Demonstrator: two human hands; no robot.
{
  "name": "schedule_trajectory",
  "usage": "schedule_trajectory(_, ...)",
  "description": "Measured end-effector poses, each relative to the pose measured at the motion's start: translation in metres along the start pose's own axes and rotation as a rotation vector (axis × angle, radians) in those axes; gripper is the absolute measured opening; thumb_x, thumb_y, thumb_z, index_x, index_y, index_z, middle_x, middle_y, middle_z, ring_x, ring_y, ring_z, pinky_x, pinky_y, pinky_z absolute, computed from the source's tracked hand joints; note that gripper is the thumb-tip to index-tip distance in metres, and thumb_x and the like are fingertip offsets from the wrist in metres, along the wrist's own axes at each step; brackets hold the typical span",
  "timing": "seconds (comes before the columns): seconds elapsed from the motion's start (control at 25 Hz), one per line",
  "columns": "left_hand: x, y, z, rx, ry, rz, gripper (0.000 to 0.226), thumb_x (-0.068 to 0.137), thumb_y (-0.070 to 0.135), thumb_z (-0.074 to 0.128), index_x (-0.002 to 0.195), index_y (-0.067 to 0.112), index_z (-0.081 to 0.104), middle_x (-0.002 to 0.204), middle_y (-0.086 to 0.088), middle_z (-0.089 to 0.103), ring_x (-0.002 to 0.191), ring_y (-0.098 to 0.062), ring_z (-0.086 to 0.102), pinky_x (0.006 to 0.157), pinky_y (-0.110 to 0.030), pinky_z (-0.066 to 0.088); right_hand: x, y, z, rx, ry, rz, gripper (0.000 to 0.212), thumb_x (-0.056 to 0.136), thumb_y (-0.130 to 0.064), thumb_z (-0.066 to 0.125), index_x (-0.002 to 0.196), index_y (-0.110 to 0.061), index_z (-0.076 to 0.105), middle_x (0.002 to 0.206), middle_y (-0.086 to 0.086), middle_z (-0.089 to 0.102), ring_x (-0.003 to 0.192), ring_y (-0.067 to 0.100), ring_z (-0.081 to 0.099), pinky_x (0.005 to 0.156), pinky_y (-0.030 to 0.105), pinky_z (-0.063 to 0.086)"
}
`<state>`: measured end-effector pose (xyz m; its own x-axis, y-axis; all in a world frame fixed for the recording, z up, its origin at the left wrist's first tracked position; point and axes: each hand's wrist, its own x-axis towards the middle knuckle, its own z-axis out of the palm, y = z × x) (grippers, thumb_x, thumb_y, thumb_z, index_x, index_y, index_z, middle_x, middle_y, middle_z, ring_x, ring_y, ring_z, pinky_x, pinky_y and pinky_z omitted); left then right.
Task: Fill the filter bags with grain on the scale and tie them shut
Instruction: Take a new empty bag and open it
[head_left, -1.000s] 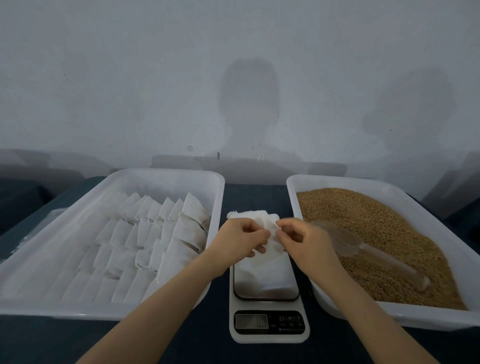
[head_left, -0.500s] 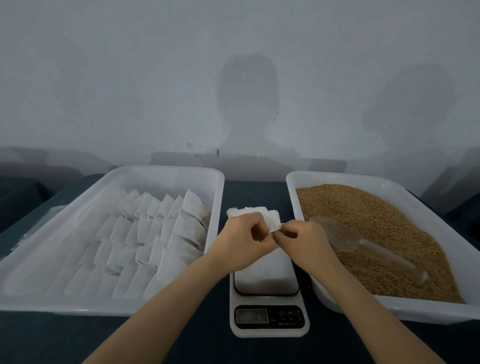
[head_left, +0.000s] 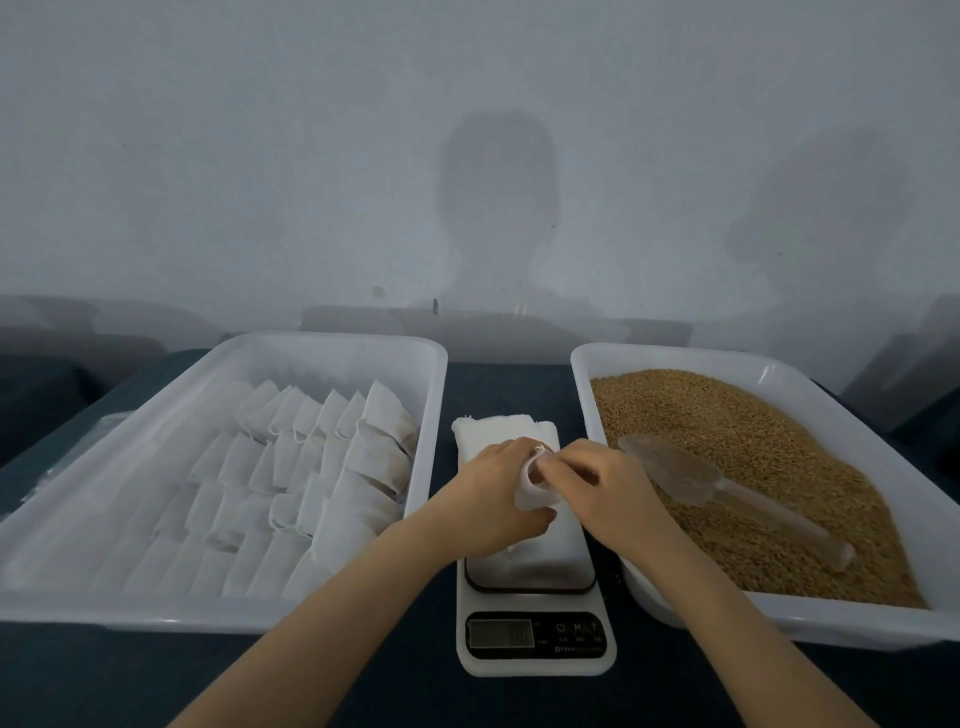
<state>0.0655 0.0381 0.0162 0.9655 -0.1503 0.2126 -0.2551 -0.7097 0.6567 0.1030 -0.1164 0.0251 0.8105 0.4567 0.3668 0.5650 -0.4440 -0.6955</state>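
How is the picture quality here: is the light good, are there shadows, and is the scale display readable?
Head view: the light is dim and bluish; two soft shadows fall on the wall. The wide lens bows the tray rims. The scale display is too dark and small to read. Both the left hand and the right hand, on a bag, look slightly soft.

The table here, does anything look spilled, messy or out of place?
Nothing stands out. The grain stays inside its right tray, with the scoop lying on it. No loose grain shows on the dark table or around the scale.
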Motion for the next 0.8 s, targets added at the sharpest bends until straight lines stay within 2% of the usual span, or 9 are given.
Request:
schedule_trajectory(0.08,0.002,-0.002,-0.002,-0.102,-0.003,-0.076,0.040,0.078,0.024,0.072,0.113,0.024,0.052,0.102,0.012,0.060,0.089,-0.004,0.060,0.071,-0.008,0.044,0.000,0.000,-0.002,0.005,-0.018,-0.021,0.022,0.091,-0.029,0.056,0.077,-0.019,0.070,0.081,-0.008,0.064,0.080,0.004,0.056,0.067,0.016,0.044)
schedule_trajectory(0.16,0.004,-0.005,-0.005,-0.167,0.012,-0.138,0.034,0.078,0.026,0.071,0.105,0.029,0.049,0.093,0.014,0.060,0.079,-0.003,0.060,0.062,-0.003,0.042,-0.001,0.000,-0.003,-0.023,-0.055,-0.075,0.018,0.089,-0.027,0.060,0.083,-0.017,0.072,0.093,-0.011,0.063,0.092,0.002,0.052,0.075,0.011,0.040)
schedule_trajectory(0.24,0.006,-0.007,-0.007,-0.177,-0.015,-0.173,0.029,0.079,0.026,0.067,0.092,0.033,0.043,0.084,0.014,0.054,0.067,-0.001,0.054,0.056,-0.005,0.040,-0.002,0.000,-0.003,-0.065,-0.055,-0.127,0.012,0.086,-0.025,0.065,0.083,-0.017,0.074,0.100,-0.012,0.060,0.101,0.001,0.046,0.081,0.009,0.034)
schedule_trajectory(0.32,0.006,-0.008,-0.007,-0.211,-0.049,-0.185,0.029,0.078,0.024,0.066,0.089,0.033,0.041,0.082,0.011,0.053,0.062,0.001,0.052,0.053,-0.006,0.038,-0.001,0.000,-0.004,-0.086,-0.046,-0.143,0.011,0.086,-0.023,0.066,0.083,-0.016,0.074,0.102,-0.012,0.059,0.103,0.004,0.044,0.083,0.009,0.031)
schedule_trajectory(0.44,0.003,-0.006,-0.007,-0.224,-0.060,-0.169,0.034,0.077,0.021,0.068,0.094,0.032,0.041,0.088,0.007,0.056,0.066,0.006,0.055,0.053,-0.005,0.039,0.000,0.000,-0.003,-0.105,-0.049,-0.120,0.014,0.088,-0.022,0.063,0.082,-0.013,0.072,0.100,-0.015,0.056,0.103,0.004,0.044,0.080,0.006,0.031)
schedule_trajectory(0.56,0.000,-0.001,-0.007,-0.201,-0.032,-0.148,0.050,0.078,0.032,0.074,0.113,0.031,0.039,0.099,0.015,0.055,0.082,0.000,0.058,0.060,-0.003,0.042,0.001,0.000,-0.002,-0.095,-0.017,-0.087,0.015,0.087,-0.022,0.064,0.080,-0.011,0.072,0.097,-0.020,0.055,0.100,0.001,0.045,0.077,0.008,0.034)
schedule_trajectory(0.68,-0.001,0.004,-0.005,-0.144,-0.023,-0.131,0.064,0.075,0.041,0.078,0.124,0.028,0.040,0.105,0.019,0.053,0.090,0.001,0.056,0.068,-0.008,0.043,0.002,0.000,-0.002,-0.094,-0.013,-0.066,0.017,0.086,-0.024,0.064,0.081,-0.010,0.072,0.095,-0.021,0.056,0.098,-0.001,0.046,0.073,0.004,0.036)
schedule_trajectory(0.8,0.000,0.003,-0.005,-0.126,-0.033,-0.147,0.053,0.080,0.033,0.074,0.122,0.025,0.043,0.098,0.018,0.055,0.084,0.000,0.057,0.060,-0.004,0.042,0.001,-0.001,-0.002,-0.074,-0.025,-0.056,0.016,0.087,-0.025,0.063,0.080,-0.013,0.071,0.094,-0.016,0.059,0.095,0.000,0.049,0.072,0.004,0.036)
